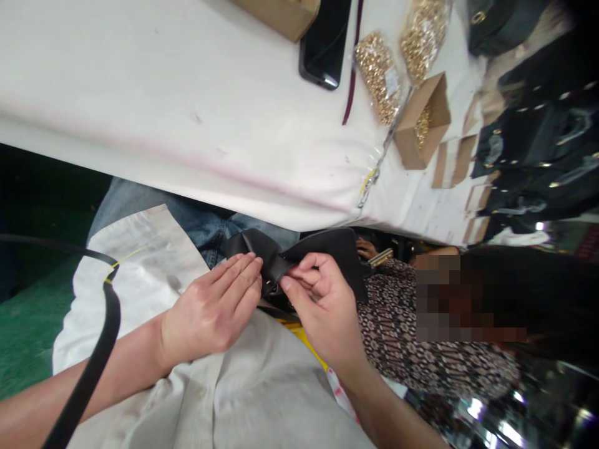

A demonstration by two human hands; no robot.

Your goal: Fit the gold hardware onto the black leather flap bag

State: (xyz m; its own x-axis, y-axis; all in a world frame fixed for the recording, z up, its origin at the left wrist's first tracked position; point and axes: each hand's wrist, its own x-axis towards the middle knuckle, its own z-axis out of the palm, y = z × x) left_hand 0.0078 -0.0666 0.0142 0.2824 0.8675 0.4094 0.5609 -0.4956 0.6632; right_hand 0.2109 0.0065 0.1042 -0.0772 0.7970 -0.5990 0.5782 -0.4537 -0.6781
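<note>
Head view: black leather piece [334,246] in lap, just below worktop [187,93] edge, long axis left-right, spanning both hands. Left hand [210,308] flat, fingers [243,274] straight, pressing piece's left end, gripping nothing. Right hand [322,305] pinches near edge between thumb and forefinger, remaining fingers curled. Both hands touch piece; only right holds.

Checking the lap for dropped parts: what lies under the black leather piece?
Blue jeans and a white cloth show beneath the black leather piece; the left hand and right hand hide whatever lies under its middle.
</note>
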